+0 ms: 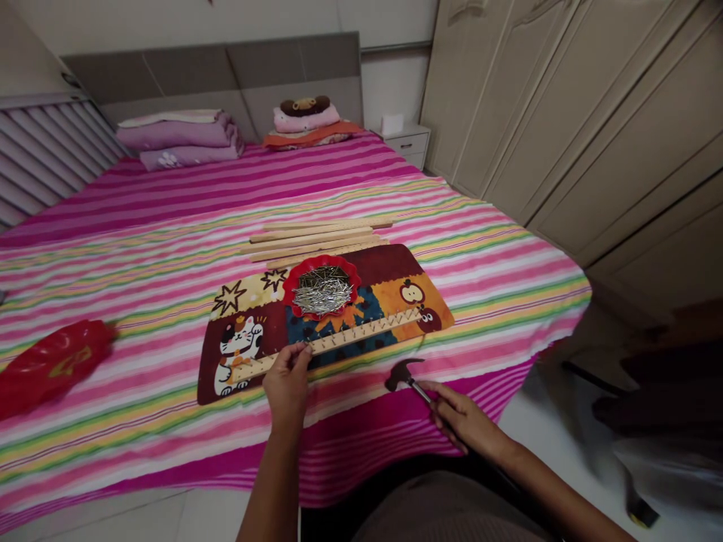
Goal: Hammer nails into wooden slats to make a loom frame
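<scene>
Left hand [287, 382] is pinching narrowly at a wooden strip [367, 329]; right hand [466, 418] is gripping a hammer [402, 373].
The left is seemingly steadying the slim, pale, nail-studded strip across a smooth patterned mat [389, 263]; any nail between its fingertips is escaping view. The dark-headed hammer is hovering beside it, and a scalloped red bowl [289, 290] is gathering shiny loose nails [321, 290] within reach.

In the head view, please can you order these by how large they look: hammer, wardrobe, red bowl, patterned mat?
1. Wardrobe
2. Patterned mat
3. Red bowl
4. Hammer, its handle partly covered by the right hand
</scene>
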Tool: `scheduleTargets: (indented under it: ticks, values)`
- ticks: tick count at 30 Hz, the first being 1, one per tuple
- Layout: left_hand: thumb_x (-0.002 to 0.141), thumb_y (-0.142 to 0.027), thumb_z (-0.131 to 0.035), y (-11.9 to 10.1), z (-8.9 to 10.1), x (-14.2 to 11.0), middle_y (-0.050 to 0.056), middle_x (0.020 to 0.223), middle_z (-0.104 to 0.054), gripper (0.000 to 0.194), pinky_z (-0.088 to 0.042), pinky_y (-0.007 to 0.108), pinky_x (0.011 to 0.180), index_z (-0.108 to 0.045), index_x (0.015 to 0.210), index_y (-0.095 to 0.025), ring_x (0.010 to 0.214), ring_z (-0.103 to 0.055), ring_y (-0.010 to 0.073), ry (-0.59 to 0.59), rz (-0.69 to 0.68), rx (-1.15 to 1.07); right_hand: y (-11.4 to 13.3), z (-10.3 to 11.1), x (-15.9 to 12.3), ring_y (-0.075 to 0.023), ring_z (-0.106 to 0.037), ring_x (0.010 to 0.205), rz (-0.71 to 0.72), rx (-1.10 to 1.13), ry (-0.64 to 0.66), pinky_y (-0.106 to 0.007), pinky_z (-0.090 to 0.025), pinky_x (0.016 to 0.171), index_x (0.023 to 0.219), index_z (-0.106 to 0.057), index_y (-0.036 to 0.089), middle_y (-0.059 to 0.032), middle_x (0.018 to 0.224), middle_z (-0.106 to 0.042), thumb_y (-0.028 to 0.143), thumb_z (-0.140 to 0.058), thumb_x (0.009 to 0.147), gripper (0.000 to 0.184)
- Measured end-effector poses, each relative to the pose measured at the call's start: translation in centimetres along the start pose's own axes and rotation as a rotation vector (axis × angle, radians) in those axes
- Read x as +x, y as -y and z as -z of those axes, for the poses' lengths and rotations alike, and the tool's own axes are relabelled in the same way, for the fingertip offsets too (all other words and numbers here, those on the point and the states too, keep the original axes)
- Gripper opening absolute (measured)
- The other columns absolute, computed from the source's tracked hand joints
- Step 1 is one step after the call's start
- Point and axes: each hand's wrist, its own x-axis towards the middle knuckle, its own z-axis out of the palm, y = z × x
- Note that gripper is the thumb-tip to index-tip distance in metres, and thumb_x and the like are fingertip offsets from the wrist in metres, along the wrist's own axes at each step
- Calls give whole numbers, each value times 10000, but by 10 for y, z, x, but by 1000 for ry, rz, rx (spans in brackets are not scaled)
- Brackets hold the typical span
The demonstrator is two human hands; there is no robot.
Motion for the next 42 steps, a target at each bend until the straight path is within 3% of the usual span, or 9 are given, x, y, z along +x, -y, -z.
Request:
scheduleTargets:
  ticks: [9,13,20,23,25,27,31,36,42]
  values:
    - [677,-417,-621,-3,-2,-6,5,739,-703,204,-474,304,739,-672,763,-239,726,-629,187,-33,-114,130,3,-5,-5,-53,-317,309,6,-17,-3,-171,-231,300,1349,-442,137,97,541,-450,472,-455,772,667]
    - [706,-393,-589,-2,-3,-7,18,761,-703,182,-473,305,725,-667,761,-238,727,-628,193,-30,-206,188,21,-15,-15,-59,-316,317,57,-56,27,-179,-226,304,1355,-448,148,82,555,-449,472,-444,816,629]
    - [767,-366,-526,4,-5,-10,50,859,-706,207,-467,311,799,-668,816,-223,841,-641,206,-4,-334,246,96,-43,-18,-98,-462,477,589,-338,68,-208,-403,476,1312,-525,196,43,599,-532,270,-403,920,417]
    - [781,-358,-512,9,-6,-10,55,871,-706,213,-468,309,804,-665,836,-221,852,-641,203,-9,-366,242,125,-58,-11,-139,-641,737,773,-440,56,-248,-512,683,1339,-497,204,-39,940,-699,191,-381,935,420]
    - [786,-353,-505,12,-7,-10,59,880,-706,213,-468,313,809,-661,843,-220,858,-639,204,-16,-383,238,135,-67,-3,-185,-649,993,874,-498,51,-309,-509,851,1352,-478,194,-89,1168,-674,163,-381,935,430]
    - [788,-348,-499,15,-8,-10,62,880,-704,210,-467,318,811,-657,838,-219,858,-636,206,-19,-394,238,138,-76,6,-218,-634,1078,920,-577,60,-367,-502,903,1368,-456,181,-124,1215,-664,147,-382,928,447]
    - [781,-329,-493,17,-8,-9,63,870,-704,207,-467,312,794,-656,839,-216,847,-636,205,-28,-386,249,136,-83,14,-265,-662,1038,878,-692,113,-435,-526,875,1352,-475,126,-172,1179,-681,120,-391,898,461]
    - [777,-344,-504,17,-8,-8,51,878,-705,210,-469,315,797,-664,845,-226,851,-635,204,-6,-358,219,132,-66,-16,-192,-624,1117,765,-527,203,-337,-498,937,1373,-463,235,-70,1227,-666,131,-393,931,459]
    - [771,-390,-533,6,-2,-15,52,871,-698,233,-475,302,744,-665,868,-224,777,-632,193,-13,-346,229,67,-21,-27,-227,-624,1117,484,-442,199,-355,-487,957,1363,-506,226,-69,1224,-671,214,-400,937,439]
